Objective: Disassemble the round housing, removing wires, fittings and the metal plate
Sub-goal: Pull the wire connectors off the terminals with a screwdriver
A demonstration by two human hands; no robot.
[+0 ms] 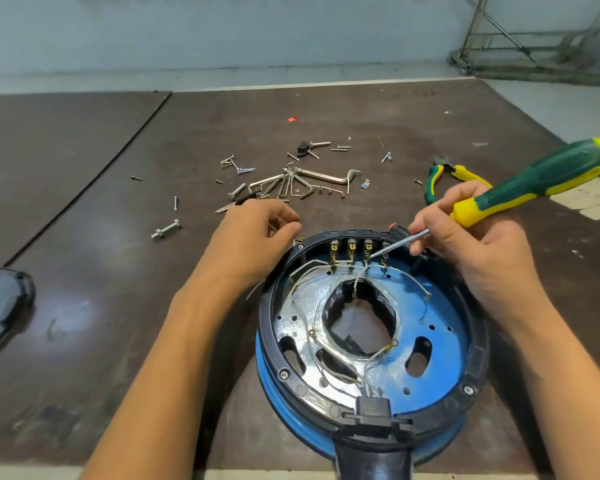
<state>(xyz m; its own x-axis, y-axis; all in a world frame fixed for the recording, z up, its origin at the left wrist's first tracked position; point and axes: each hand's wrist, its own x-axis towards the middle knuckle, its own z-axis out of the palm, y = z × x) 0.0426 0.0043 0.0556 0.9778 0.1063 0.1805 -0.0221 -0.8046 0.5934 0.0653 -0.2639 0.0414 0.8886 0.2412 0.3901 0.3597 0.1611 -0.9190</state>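
The round housing (465, 344) lies open-side up at the near table edge, blue inside a black rim. Thin white wires (312, 271) run across a shiny metal plate (288, 323) to several brass terminals (351, 249) along the far rim. My right hand (471, 244) grips a green and yellow screwdriver (534, 181), whose tip touches a terminal third from the left. My left hand (257, 233) sits at the housing's far left rim with curled fingers; what they hold is hidden.
Loose screws, bolts and bent metal brackets (291, 183) lie scattered beyond the housing. Green and yellow pliers (444, 176) rest at the right behind my hand. A black cover (0, 303) lies at the left edge. A metal frame (534, 39) stands on the floor beyond.
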